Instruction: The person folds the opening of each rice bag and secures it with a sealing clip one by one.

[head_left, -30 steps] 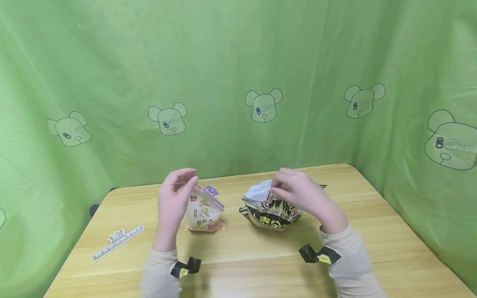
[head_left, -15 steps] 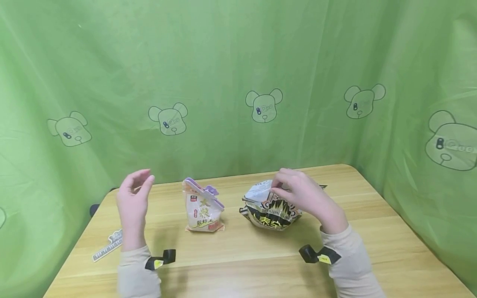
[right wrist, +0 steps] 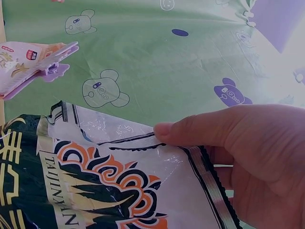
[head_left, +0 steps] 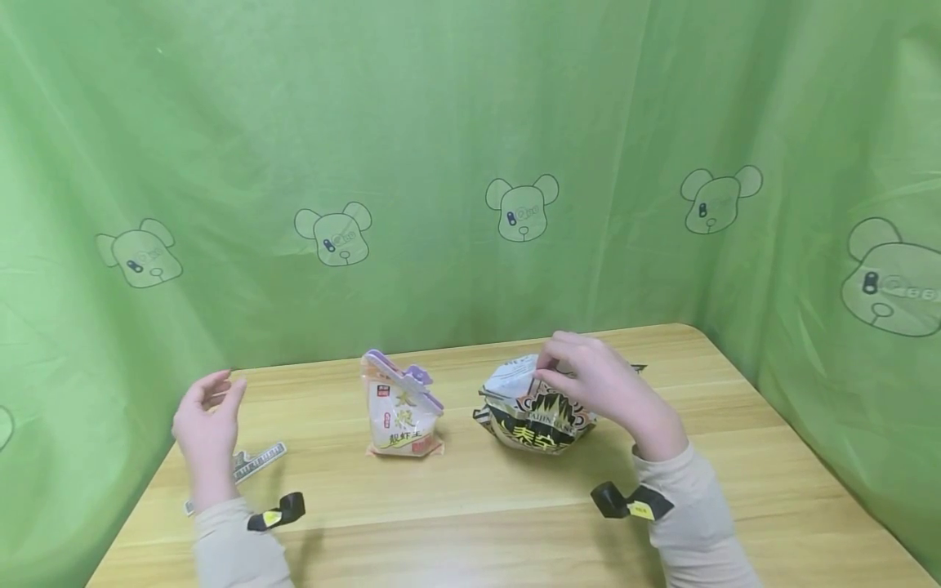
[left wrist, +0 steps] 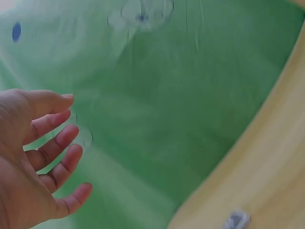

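My right hand [head_left: 588, 380] pinches the folded-over top of a black, white and orange snack bag [head_left: 532, 433]. In the right wrist view the thumb lies on the bag's white fold [right wrist: 133, 138], with the fingers behind it. My left hand [head_left: 208, 429] is raised over the table's left side, holding nothing; its fingers are loosely bent and spread in the left wrist view. Partly hidden under that arm lies a grey-white bag clip [head_left: 259, 462] with a piano-key pattern. Between the hands stands a small pinkish bag [head_left: 403, 425], a purple clip [head_left: 404, 380] across its top.
The wooden table [head_left: 441, 531] has rounded far corners. A green curtain [head_left: 426, 147] printed with bear heads hangs round its back and sides. Each wrist wears a small black camera [head_left: 290, 508].
My left hand has moved left, away from the pinkish bag, and a little lower, over the piano-key clip. The right hand keeps its pinch on the black bag.
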`<control>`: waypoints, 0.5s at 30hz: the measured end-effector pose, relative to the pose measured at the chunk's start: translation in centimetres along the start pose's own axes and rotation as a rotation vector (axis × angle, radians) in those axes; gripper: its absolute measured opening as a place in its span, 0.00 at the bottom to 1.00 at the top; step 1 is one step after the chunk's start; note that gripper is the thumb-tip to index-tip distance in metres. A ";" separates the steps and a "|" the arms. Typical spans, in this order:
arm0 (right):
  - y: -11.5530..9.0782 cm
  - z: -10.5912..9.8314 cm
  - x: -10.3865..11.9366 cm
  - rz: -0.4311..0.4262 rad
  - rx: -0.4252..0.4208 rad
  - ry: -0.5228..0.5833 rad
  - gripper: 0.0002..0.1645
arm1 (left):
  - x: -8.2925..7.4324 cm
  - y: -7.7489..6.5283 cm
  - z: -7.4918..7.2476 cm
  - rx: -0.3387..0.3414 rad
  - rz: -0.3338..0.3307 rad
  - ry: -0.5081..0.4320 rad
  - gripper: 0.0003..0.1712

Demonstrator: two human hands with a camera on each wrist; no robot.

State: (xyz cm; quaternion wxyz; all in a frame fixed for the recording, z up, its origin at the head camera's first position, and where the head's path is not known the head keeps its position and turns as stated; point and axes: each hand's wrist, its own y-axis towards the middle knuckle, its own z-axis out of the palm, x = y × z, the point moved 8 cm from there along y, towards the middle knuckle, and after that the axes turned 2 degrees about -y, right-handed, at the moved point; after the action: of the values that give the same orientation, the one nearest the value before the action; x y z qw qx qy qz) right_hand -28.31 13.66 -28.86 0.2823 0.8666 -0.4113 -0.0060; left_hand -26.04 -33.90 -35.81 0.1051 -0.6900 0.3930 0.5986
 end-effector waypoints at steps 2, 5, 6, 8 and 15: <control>0.0 0.1 -0.1 0.003 0.003 0.001 0.05 | 1.3 0.3 -0.5 -0.001 -0.017 0.032 0.23; 0.0 0.1 -0.1 0.008 0.007 -0.004 0.05 | 3.0 0.6 -0.8 0.025 -0.045 0.085 0.26; 0.0 0.1 -0.2 0.008 0.007 -0.006 0.05 | 3.6 0.7 -0.9 0.044 -0.056 0.097 0.27; 0.0 0.1 -0.2 0.010 0.006 -0.010 0.05 | 4.7 0.7 -0.9 0.091 -0.081 0.113 0.30; 0.0 0.1 -0.1 0.005 0.001 0.007 0.05 | 7.8 0.3 -0.7 0.235 -0.150 0.146 0.35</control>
State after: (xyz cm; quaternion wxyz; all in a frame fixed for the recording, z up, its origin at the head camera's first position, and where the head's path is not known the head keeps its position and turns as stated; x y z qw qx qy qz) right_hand -28.44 13.67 -28.99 0.2834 0.8657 -0.4125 -0.0021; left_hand -25.93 -37.82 -42.58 0.2007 -0.7420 0.4144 0.4873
